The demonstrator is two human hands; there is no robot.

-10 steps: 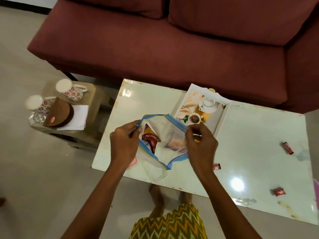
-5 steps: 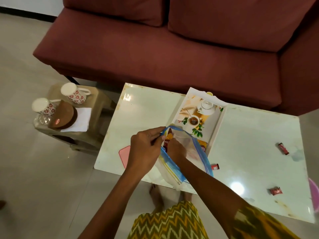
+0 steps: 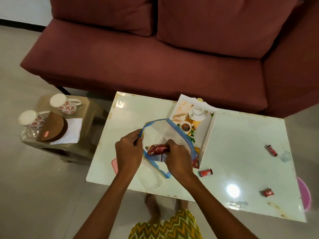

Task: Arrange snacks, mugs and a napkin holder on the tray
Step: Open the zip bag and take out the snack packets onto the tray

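A clear zip bag [image 3: 162,133] with a blue rim lies open on the white table, over the near end of the printed tray [image 3: 208,133]. My left hand [image 3: 128,150] pinches the bag's left rim. My right hand [image 3: 177,157] grips a red snack packet [image 3: 158,150] at the bag's mouth. Another red packet [image 3: 196,163] peeks out beside my right hand. Three small red sweets lie loose on the table: one [image 3: 206,173] near my right wrist, one [image 3: 272,150] far right, one [image 3: 267,192] near the front right. Two floral mugs [image 3: 63,104] [image 3: 31,119] and a brown napkin holder [image 3: 53,127] stand on the stool at left.
A maroon sofa [image 3: 164,57] runs along the table's far side. The small stool [image 3: 51,149] also carries a white napkin [image 3: 71,131]. A pink lid [image 3: 114,165] lies under my left wrist, and a pink object [image 3: 304,194] sits past the table's right edge.
My right hand, which was reaching into the bag, has come out at its mouth holding a red snack packet. The left hand still holds the rim.
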